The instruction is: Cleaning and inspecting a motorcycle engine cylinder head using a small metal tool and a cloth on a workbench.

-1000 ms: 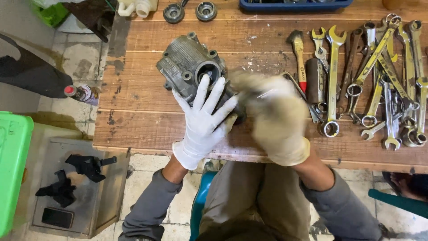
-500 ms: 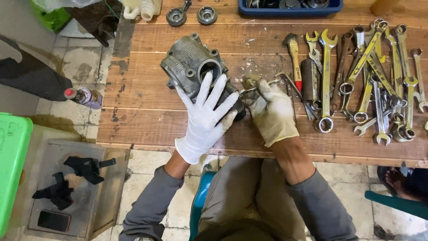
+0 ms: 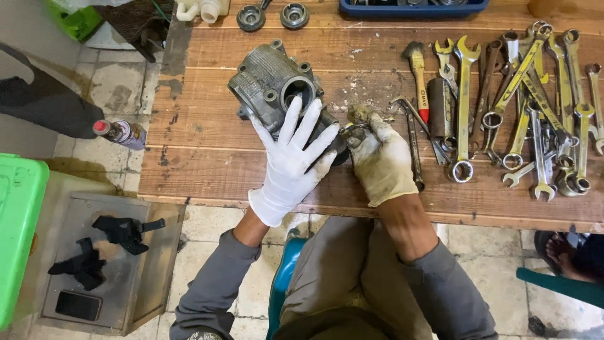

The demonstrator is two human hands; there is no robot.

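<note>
A grey ribbed metal housing [image 3: 267,82] with a round bore lies on the wooden bench [image 3: 207,157]. My left hand [image 3: 290,157], in a clean white glove, rests flat on the housing's near end with fingers spread. My right hand [image 3: 380,160], in a dirty yellowish glove, pinches a small metal tool [image 3: 351,129] against the housing's right side. What the tool's tip touches is hidden behind my fingers.
Several spanners [image 3: 535,107], a red-handled brush [image 3: 418,79] and a socket lie at the right of the bench. A blue tray [image 3: 412,7] and two round metal parts [image 3: 272,16] sit at the back. A spray can [image 3: 119,132], green crate [image 3: 16,239] and grey box [image 3: 107,264] are on the floor at left.
My right hand has drawn back from over the housing and settled at its right side, gripping the small tool. My left hand stays spread on the housing.
</note>
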